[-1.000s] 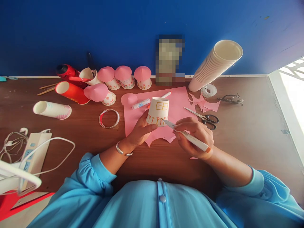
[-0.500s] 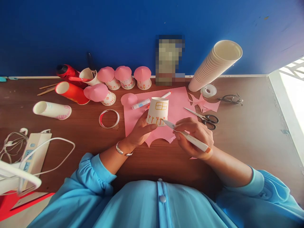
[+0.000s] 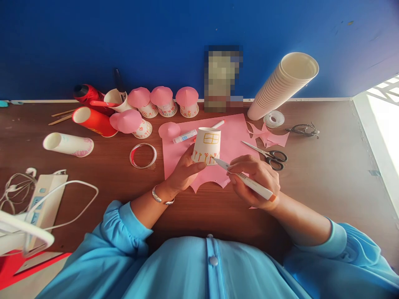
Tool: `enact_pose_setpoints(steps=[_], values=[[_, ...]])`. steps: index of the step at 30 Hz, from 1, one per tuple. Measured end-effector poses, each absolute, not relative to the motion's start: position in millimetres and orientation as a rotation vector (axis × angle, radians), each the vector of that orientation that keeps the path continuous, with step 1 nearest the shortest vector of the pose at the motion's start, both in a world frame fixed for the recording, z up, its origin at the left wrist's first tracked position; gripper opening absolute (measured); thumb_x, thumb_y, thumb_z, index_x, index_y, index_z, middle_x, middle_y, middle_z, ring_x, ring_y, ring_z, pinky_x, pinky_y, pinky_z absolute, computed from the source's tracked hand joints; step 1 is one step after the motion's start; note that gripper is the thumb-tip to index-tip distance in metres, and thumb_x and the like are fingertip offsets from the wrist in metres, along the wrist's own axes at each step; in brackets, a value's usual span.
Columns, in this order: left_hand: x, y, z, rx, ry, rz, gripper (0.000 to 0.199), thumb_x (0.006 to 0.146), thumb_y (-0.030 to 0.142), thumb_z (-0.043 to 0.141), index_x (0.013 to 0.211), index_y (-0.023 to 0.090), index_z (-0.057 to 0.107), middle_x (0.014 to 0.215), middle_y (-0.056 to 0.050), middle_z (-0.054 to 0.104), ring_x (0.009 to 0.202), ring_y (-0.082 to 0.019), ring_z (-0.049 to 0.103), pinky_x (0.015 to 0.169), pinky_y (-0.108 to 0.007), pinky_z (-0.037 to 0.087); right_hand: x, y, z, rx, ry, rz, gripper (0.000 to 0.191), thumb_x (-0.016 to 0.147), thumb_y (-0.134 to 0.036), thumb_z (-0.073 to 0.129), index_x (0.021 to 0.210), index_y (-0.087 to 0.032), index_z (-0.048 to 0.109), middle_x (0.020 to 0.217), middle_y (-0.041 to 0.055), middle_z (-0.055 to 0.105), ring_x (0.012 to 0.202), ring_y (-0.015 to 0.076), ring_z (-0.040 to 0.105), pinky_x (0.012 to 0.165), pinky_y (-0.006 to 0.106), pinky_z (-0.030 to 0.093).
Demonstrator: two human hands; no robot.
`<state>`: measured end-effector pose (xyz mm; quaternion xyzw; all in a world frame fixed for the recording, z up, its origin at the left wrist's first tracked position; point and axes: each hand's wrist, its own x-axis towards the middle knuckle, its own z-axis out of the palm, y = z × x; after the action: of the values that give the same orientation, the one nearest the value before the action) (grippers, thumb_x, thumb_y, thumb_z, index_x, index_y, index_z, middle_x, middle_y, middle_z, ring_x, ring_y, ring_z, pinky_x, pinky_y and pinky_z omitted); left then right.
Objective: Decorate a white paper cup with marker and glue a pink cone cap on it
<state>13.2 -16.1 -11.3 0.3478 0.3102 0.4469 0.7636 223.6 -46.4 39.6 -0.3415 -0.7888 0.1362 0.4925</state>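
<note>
My left hand (image 3: 186, 170) grips a white paper cup (image 3: 199, 143) from its left side and below. A yellow window outline and a row of small red and yellow flowers are drawn on the cup. In my right hand (image 3: 257, 178) is a white marker (image 3: 249, 185) with an orange end, its tip at the flowers near the cup's lower edge. Under the cup lies a pink paper sheet (image 3: 232, 128) with curved cut-outs along its near edge. On the sheet rest a glue stick (image 3: 185, 136) and another marker (image 3: 219, 124), partly hidden behind the cup.
Scissors (image 3: 271, 155), pink scraps (image 3: 269, 136), clear tape (image 3: 274, 119) and glasses (image 3: 304, 130) lie right. A tall cup stack (image 3: 280, 87) stands behind. Several pink-roofed cups (image 3: 187, 101), a tape ring (image 3: 143, 156), a red cup (image 3: 95, 121) and a power strip (image 3: 50, 195) are left.
Almost nothing differs. The cup has shifted very slightly left, and the marker tip stays at the flower row.
</note>
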Motion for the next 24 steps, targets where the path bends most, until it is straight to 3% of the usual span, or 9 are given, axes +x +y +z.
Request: enact_pose_setpoints(steps=[5,24], values=[[12.8,-15.4,-11.8,0.773,0.675,0.967,0.058,0.074,0.042,0.095,0.125,0.027,0.072,0.107,-0.003,0.075,0.102,-0.024,0.068,0.095,-0.041,0.054,223.3,-46.6,40.9,-0.831,-1.919,0.349,0.017,0.094,-0.01,0.065,0.106,-0.022,0.067,0.079,0.0027,0.075,0.068,0.018,0.076,0.059,0.027,0.061],[12.2,-17.1,-13.2,0.798,0.684,0.952,0.059,0.076,0.042,0.094,0.128,0.028,0.071,0.115,-0.005,0.076,0.111,-0.027,0.069,0.101,-0.045,0.053,224.9,-46.7,42.8,-0.828,-1.925,0.337,0.02,0.094,-0.009,0.064,0.109,-0.022,0.067,0.081,0.0036,0.074,0.069,0.019,0.076,0.058,0.029,0.062]])
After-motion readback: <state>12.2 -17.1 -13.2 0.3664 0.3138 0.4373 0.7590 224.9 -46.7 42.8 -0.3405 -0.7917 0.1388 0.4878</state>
